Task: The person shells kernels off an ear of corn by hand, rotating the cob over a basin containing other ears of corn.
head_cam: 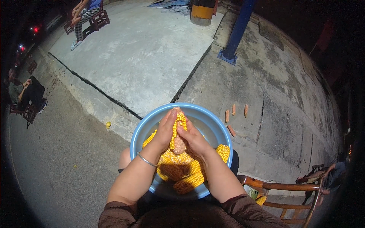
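A partly shelled corn cob (179, 142) is held upright between both hands over a blue plastic basin (136, 134). Its lower part and a strip up the front are bare; rows of yellow kernels cling to the rest. My left hand (165, 128) wraps the cob's left side, a metal bangle (146, 160) on that wrist. On the right side my right hand (194, 136) grips it, thumb against the kernels. Loose kernels (176, 158) and several ears of corn (189, 182) lie in the basin below, partly in shadow. Another ear (223, 152) leans at the basin's right wall.
Several bare cobs (227, 116) lie on the concrete right of the basin. A wooden chair (291, 186) stands at lower right, with an ear of corn (261, 200) on it. Beyond are a blue post (238, 31) and seated people (85, 15) at upper left, far left and lower right.
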`<state>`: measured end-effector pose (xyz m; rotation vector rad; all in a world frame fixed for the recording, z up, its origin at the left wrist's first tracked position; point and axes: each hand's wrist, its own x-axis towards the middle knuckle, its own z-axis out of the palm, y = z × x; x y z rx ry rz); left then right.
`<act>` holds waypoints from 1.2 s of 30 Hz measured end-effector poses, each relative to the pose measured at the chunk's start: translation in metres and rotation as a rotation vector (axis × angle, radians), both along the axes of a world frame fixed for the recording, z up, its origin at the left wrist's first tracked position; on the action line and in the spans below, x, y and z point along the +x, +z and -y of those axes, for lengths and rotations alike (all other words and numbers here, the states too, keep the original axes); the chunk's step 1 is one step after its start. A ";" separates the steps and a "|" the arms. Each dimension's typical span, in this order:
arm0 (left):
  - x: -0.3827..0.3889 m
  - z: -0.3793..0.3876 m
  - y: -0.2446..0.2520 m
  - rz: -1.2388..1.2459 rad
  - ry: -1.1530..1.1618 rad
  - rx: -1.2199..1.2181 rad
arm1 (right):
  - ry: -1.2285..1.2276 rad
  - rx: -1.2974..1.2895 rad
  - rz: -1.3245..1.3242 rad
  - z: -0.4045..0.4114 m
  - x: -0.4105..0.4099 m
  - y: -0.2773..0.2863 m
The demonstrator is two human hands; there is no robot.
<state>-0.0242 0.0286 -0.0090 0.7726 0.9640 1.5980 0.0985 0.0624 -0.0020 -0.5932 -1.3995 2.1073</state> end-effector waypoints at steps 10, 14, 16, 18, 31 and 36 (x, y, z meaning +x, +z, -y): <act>0.007 -0.001 -0.001 0.033 -0.019 -0.022 | -0.053 -0.089 -0.016 -0.001 -0.002 -0.005; 0.005 0.001 0.000 0.048 -0.031 -0.012 | -0.029 -0.140 -0.050 -0.001 -0.001 -0.003; 0.004 0.000 -0.002 0.034 -0.032 -0.004 | -0.024 -0.190 -0.083 -0.001 0.000 0.000; 0.004 0.000 -0.002 0.016 -0.026 -0.014 | -0.043 -0.199 -0.077 0.000 -0.001 -0.002; 0.006 -0.003 -0.008 -0.218 0.051 -0.014 | -0.069 -0.122 -0.054 0.001 -0.004 -0.004; 0.001 -0.003 -0.008 0.012 -0.009 -0.037 | -0.038 -0.095 -0.030 0.003 -0.003 -0.004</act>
